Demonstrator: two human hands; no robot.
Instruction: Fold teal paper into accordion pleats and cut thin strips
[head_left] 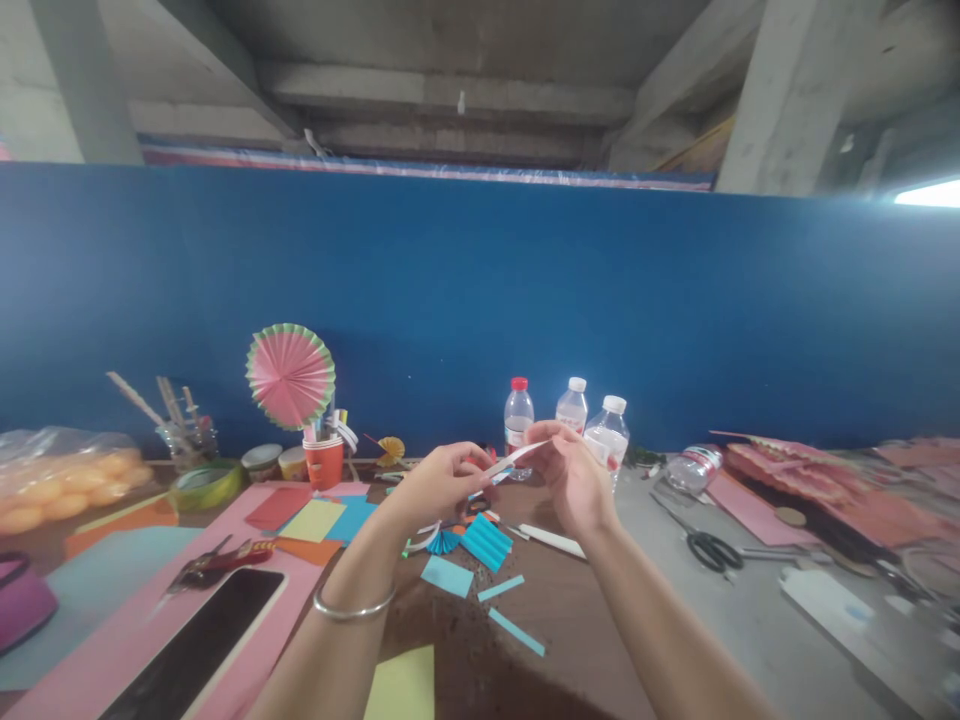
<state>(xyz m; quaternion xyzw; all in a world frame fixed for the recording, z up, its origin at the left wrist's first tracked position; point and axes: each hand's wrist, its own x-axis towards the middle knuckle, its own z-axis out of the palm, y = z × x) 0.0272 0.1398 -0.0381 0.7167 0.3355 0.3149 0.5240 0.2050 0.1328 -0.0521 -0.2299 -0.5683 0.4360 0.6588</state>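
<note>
A narrow white strip (519,458) is stretched at a slant between my two hands above the table. My left hand (442,484), with a silver bangle on its wrist, pinches the strip's lower left end. Fingers of my right hand (576,482) are closed on its upper right end. Below the hands lie a pleated blue paper (486,541), a small folded blue fan (443,541) and a flat light blue paper piece (448,576). Two thin blue paper strips, one of them a longer strip (517,632), rest nearer to me.
Water bottles (519,412) stand behind my hands. At left are an orange cup (325,463) with a pink paper fan (291,375), a phone (199,640) and coloured paper. Black-handled scissors (709,549) lie right, beside a lying bottle (694,467). A blue partition (450,290) closes the back.
</note>
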